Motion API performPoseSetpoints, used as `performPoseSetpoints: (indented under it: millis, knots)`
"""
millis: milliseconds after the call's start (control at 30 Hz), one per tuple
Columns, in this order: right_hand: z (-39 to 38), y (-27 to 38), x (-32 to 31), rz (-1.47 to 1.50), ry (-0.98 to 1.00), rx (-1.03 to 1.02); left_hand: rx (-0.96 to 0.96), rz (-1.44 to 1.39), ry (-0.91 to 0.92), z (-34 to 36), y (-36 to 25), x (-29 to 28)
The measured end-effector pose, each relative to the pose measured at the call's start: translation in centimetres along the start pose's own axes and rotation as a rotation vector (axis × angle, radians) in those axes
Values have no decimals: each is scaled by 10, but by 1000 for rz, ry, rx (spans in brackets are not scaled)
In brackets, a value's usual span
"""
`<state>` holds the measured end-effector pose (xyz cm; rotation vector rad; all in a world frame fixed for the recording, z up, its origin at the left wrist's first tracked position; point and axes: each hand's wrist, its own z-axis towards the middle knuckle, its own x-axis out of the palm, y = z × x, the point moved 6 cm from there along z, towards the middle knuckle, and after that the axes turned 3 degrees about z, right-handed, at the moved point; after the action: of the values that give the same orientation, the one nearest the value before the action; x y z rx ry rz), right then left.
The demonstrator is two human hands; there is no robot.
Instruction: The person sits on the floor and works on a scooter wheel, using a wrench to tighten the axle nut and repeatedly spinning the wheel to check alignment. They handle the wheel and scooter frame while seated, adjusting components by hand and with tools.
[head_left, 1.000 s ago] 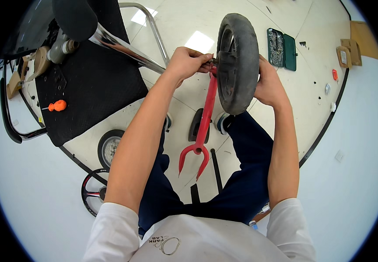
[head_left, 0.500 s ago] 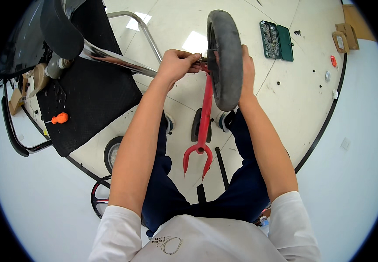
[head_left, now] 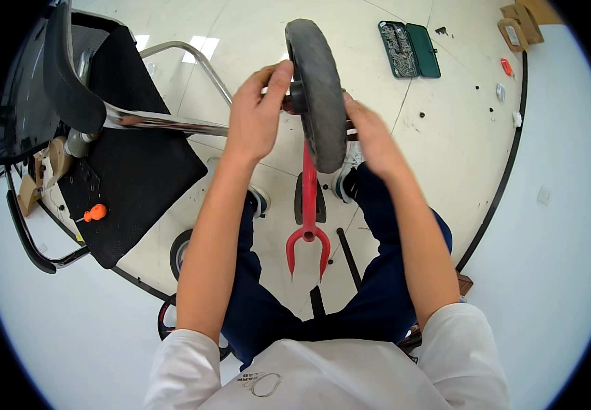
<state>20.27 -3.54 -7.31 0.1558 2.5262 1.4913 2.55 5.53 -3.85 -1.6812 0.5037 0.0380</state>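
A black-tyred wheel (head_left: pixel 321 102) stands upright between my hands at the far end of a red frame tube (head_left: pixel 308 184). That tube ends nearer me in a red fork (head_left: pixel 308 236). My left hand (head_left: pixel 258 113) is closed around the dark hub part on the wheel's left side, thumb on top; exactly what lies inside the fingers is hidden. On the other side, my right hand (head_left: pixel 374 137) has its bent fingers against the wheel's right face near its middle. The tyre partly covers those fingertips, and the hand is slightly blurred.
A chair (head_left: pixel 131 119) with a black seat stands at left, an orange-handled screwdriver (head_left: pixel 95 212) on it. An open green case (head_left: pixel 408 51) of small metal parts lies far right. Another wheel (head_left: pixel 179 253), a black bar (head_left: pixel 348 256) and cardboard boxes (head_left: pixel 519 27) are on the floor.
My left hand has shifted from a small fingertip pinch beside the wheel to a fuller grip at its hub. My right hand has come lower on the wheel. The view has shifted slightly.
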Motion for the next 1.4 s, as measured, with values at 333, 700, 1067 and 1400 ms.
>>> performPoseSetpoints:
  millis: [333,700,1067,1400]
  knots:
    - [-29,3,46,175,-13,-279,-293,-165,106,22,84,30]
    - [-29,-4,54,233,-77,-289,-83,-154,49,41,140,63]
    - [-31,-37,46,332,-22,-155,-84,-316,-321,28,106,57]
    - [-30,-21,52,427,51,-204,-165,-380,-247,26,109,55]
